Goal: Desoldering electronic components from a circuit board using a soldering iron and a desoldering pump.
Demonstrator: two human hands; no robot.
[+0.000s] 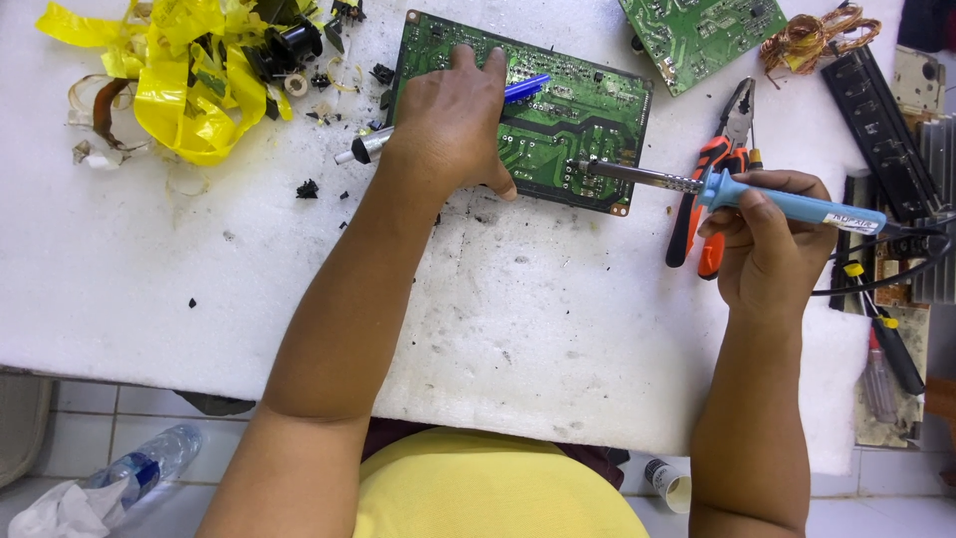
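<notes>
The left hand (pixel 450 125) lies palm down on a green circuit board (pixel 558 130) near the far edge of the white worktop (pixel 558 319), its fingers pressing the board and closed over a blue and silver desoldering pump (pixel 370 145) that sticks out on both sides of the hand. The right hand (pixel 772 239) is wrapped around the light blue handle of a soldering iron (pixel 737 191), whose metal tip touches the near right corner of the board. The two hands are well apart.

Just beside the iron's shaft lie orange-and-black pliers (pixel 712 179), partly under the right hand. A second green board (pixel 697 35) lies at the far edge, with a tangle of copper wire (pixel 812 35) beside it. Along the right edge are black and grey heat-sink parts (pixel 881 115) and screwdrivers (pixel 886 344). At the far left corner is a heap of crumpled yellow tape (pixel 174 70) mixed with small black components (pixel 289 45).

On the tiled floor below the near edge, a clear plastic bottle (pixel 149 460) lies on its side at the left; what it holds cannot be told. A small white open cup (pixel 669 483) stands at the right; its contents are not visible.
</notes>
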